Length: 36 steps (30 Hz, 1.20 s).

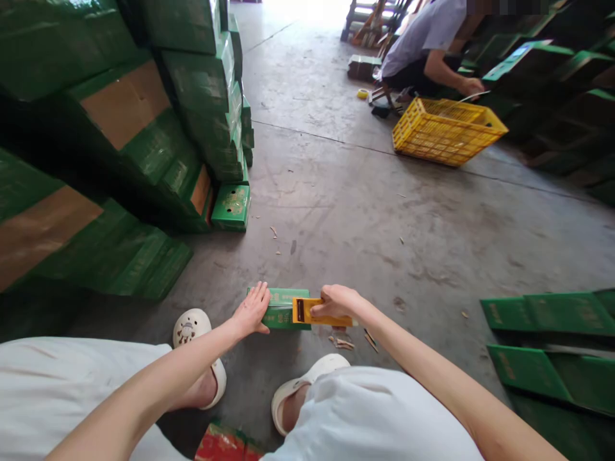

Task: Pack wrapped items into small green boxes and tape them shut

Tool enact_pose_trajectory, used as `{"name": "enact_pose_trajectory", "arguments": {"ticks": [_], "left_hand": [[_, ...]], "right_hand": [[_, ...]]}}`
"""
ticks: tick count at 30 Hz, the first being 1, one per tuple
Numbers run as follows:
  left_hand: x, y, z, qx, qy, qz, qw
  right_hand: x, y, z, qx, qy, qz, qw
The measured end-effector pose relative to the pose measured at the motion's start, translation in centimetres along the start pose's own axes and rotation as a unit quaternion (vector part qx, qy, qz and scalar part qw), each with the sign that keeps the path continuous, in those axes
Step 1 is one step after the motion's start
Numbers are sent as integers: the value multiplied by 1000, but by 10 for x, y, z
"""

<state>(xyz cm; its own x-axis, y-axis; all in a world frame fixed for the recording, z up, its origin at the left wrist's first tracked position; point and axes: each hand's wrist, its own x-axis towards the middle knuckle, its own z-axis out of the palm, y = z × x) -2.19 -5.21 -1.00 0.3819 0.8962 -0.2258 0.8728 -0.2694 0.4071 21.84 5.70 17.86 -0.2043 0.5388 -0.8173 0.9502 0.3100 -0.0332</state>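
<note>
A small green carton (283,298) with printed lettering rests on the concrete floor between my feet. My left hand (254,310) lies on its left end, fingers stretched out and thumb apart, not wrapped around it. My right hand (336,301) is closed round a yellow tape dispenser (303,311), whose front end sits over the right part of the carton. A shiny strip that looks like clear tape runs along the carton's top. The underside of the dispenser is hidden.
Stacked green cartons (196,83) rise at the left, with a single green box (231,206) at their foot. Open green cartons (552,314) lie at the right. Farther off, a crouching person (427,45) reaches toward a yellow crate (446,137). A red-green box (221,443) is below me.
</note>
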Motion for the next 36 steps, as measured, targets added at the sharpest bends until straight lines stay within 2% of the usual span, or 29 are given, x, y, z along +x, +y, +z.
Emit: {"name": "enact_pose_trajectory", "arguments": {"ticks": [6,9,16,28,36], "left_hand": [[25,37,-1,17,-18,-61,998],[28,45,-3,-11,-22,-60,998],[19,46,-9,-77,9,-45,996],[18,43,-10,-87,31,-23,996],[18,39,-8,-94,34,-15,995]], "right_hand": [[-1,-1,1,4,2,12,1000],[-2,1,4,-1,16,7,1000],[-5,7,11,11,28,-1,1000],[-13,4,9,6,24,0,1000],[2,2,7,8,4,9,1000]]}}
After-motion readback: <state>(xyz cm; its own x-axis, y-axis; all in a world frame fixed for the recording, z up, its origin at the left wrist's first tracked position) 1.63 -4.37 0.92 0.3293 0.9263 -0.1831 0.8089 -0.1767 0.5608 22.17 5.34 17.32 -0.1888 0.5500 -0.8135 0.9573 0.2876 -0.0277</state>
